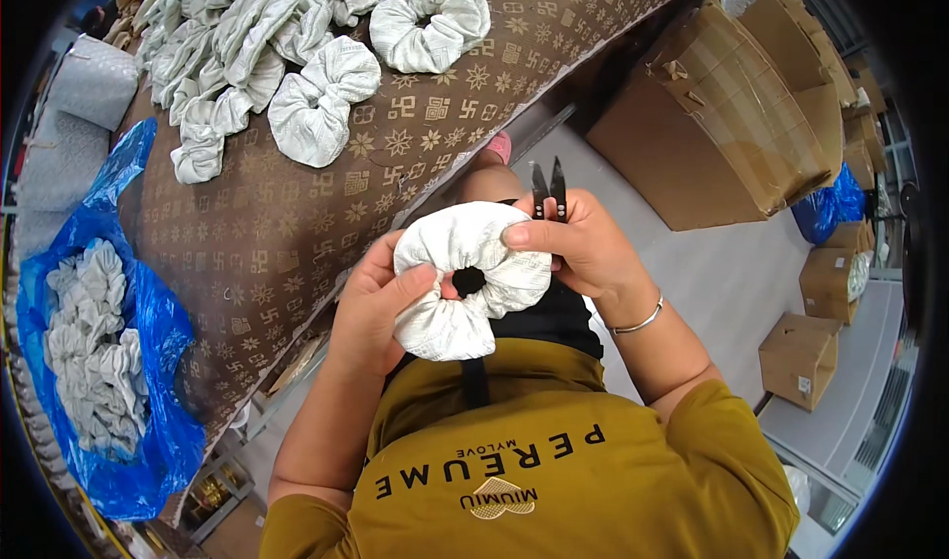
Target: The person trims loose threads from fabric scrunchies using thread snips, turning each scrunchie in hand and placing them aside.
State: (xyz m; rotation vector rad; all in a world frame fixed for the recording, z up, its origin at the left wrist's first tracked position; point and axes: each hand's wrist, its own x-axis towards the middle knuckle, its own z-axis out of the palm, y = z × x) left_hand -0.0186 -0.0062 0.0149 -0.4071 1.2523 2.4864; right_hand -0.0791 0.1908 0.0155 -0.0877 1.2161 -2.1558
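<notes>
Between both hands I hold a pale white fabric scrunchie (435, 327), its ring facing up with a small dark hole in the middle. My left hand (381, 287) grips its left side, thumb on top. On the upper right side, my right hand (578, 243) pinches the cloth under the thumb. Tucked in the fingers of that same hand are small black thread snips (550, 191), blades pointing away from me. A heap of similar scrunchies (247, 35) lies on the patterned brown tabletop (425, 149), with a few spread at its near edge.
A blue plastic bag (168, 361) at the left holds more pale scrunchies (94, 342). Rolls of bubble wrap (89, 85) stand behind it. Large open cardboard boxes (712, 134) sit on the floor at the right, beside a smaller carton (799, 361) and another blue bag (835, 203).
</notes>
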